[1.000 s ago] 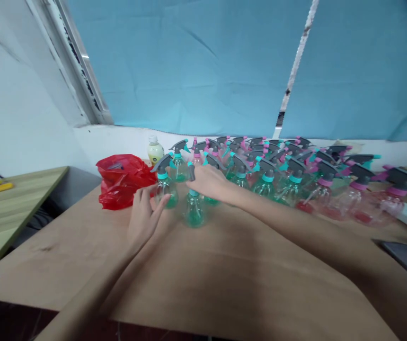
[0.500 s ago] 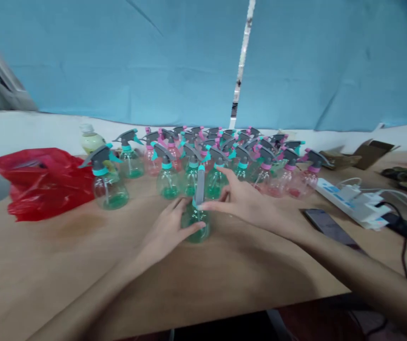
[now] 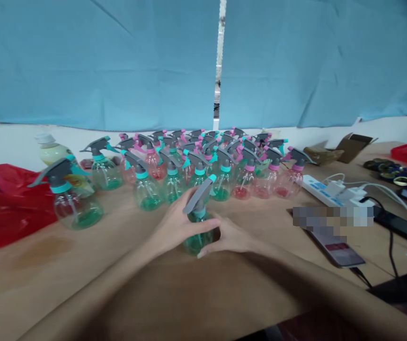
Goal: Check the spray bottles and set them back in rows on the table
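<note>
A green spray bottle (image 3: pixel 193 244) with a grey trigger head and turquoise collar stands upright at the front middle of the table, its nozzle pointing away and a little right. My left hand (image 3: pixel 175 220) wraps round it from the left, thumb across the upper body just below the collar. From the right, my right hand (image 3: pixel 234 236) curls round the lower body, thumb at the front; its other fingertips are partly hidden behind the bottle. Just beyond, several more green spray bottles (image 3: pixel 149 192) and pink spray bottles (image 3: pixel 262 183) stand in close rows.
A red plastic bag (image 3: pixel 15 208) lies at the left, beside a lone green spray bottle (image 3: pixel 77 208) and a white-capped bottle (image 3: pixel 49 149). On the right are a phone (image 3: pixel 331 246), a white power strip (image 3: pixel 326 192) with cables, rolls of tape (image 3: pixel 397 173) and an open cardboard box (image 3: pixel 354 148).
My right hand has come down from the trigger head to the bottle's body. My left hand has moved higher, near the neck. The head now angles rightward, and the view has shifted.
</note>
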The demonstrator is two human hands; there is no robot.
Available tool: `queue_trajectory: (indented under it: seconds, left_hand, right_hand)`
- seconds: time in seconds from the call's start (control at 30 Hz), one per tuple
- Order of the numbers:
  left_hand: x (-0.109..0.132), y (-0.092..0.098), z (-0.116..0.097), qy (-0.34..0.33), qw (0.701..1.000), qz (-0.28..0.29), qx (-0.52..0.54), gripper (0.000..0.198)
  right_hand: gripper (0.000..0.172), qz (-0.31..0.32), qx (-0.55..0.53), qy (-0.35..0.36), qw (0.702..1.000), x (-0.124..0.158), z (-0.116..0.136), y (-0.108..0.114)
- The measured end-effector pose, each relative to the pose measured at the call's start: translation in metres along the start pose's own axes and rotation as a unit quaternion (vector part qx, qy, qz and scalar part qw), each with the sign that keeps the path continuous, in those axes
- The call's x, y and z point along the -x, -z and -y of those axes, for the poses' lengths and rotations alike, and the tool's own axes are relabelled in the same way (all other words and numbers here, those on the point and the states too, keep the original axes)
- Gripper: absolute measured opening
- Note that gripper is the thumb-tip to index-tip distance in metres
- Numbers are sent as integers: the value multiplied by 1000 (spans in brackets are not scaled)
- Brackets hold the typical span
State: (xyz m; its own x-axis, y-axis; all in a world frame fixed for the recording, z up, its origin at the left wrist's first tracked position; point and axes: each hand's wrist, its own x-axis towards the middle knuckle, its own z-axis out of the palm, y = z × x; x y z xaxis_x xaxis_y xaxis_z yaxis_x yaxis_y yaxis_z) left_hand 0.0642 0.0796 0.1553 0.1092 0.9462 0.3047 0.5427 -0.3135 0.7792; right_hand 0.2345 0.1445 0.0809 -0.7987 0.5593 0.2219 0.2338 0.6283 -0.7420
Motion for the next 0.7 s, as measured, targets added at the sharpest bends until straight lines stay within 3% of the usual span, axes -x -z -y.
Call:
queue_trajectory:
  seconds: [0.17, 0.33, 0.5, 0.7]
  left_hand:
    - [-21, 0, -3, -12, 990, 70, 120, 47]
    - [-23, 4, 16, -12, 992, 18, 125, 32]
    - [-14, 11, 23, 4, 997, 10, 71, 39]
    - [-13, 12, 20, -28, 999, -25, 39, 43]
  right_hand:
    - [105, -5, 5, 17, 1000, -16, 7, -5]
    - [116, -1, 52, 16, 999, -23, 8, -6]
    - [92, 13, 163, 94, 982, -20, -13, 4]
    - [65, -12, 198, 85, 976, -11, -42, 11]
